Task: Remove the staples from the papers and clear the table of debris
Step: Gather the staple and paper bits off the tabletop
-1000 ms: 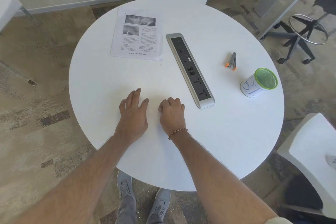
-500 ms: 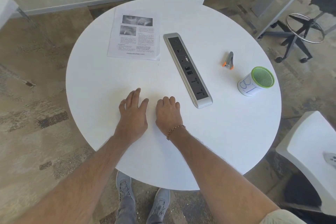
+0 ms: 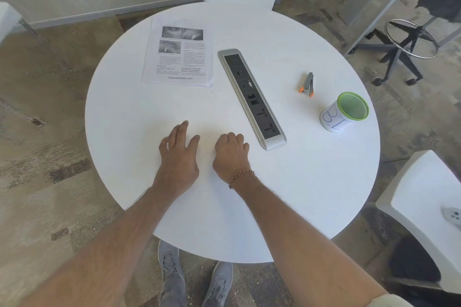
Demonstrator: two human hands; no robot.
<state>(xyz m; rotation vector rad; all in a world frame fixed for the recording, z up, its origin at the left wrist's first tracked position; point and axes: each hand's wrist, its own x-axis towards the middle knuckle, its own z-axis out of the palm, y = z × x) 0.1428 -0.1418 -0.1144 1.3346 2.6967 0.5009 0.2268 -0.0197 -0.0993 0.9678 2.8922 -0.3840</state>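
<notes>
A printed stack of papers (image 3: pixel 178 53) lies flat at the far left of the round white table (image 3: pixel 311 182). A tiny staple-like speck (image 3: pixel 211 92) sits just below the papers' right corner. A grey and orange staple remover (image 3: pixel 307 84) lies at the right. My left hand (image 3: pixel 178 154) rests flat on the table with fingers straight. My right hand (image 3: pixel 230 152) rests beside it with fingers curled under, holding nothing visible.
A silver and black power strip (image 3: pixel 252 97) is set into the table's middle. A green-rimmed mesh cup (image 3: pixel 345 111) with a paper label stands at the right. White chairs (image 3: pixel 424 204) flank the table; a stool base (image 3: pixel 409 42) stands at the far right.
Both hands have stayed in place near the table's front. The view has shifted slightly; my right fingers are a little more curled than half a second ago.
</notes>
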